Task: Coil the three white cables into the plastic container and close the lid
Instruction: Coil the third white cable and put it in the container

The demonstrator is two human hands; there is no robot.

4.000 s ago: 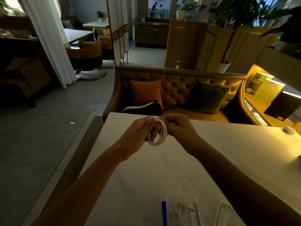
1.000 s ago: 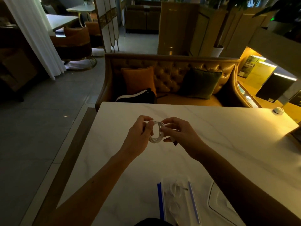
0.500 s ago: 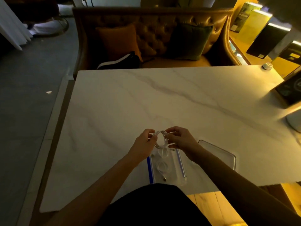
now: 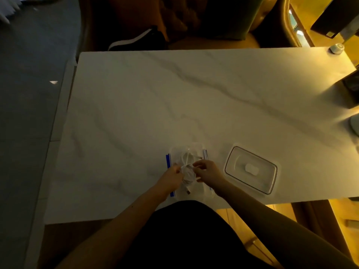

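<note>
A clear plastic container [image 4: 198,147] with blue side clips stands near the front edge of the white marble table [image 4: 174,98]. Inside its far half lies a coiled white cable [image 4: 186,155]. Over its near half I hold another coiled white cable [image 4: 188,174], pinched between my left hand [image 4: 171,178] and my right hand [image 4: 208,171]; its plug end hangs toward me. The clear lid [image 4: 250,169] lies flat on the table to the right of the container, apart from it.
A tufted sofa [image 4: 194,22] with cushions and a dark bag [image 4: 139,39] stands behind the table's far edge. Dark objects [image 4: 349,90] and a small white round item [image 4: 336,48] sit at the table's right side. Grey floor lies left.
The view has tilted down from the room to the table. Both hands have brought the coiled cable down over the open container, lower and closer to me than before.
</note>
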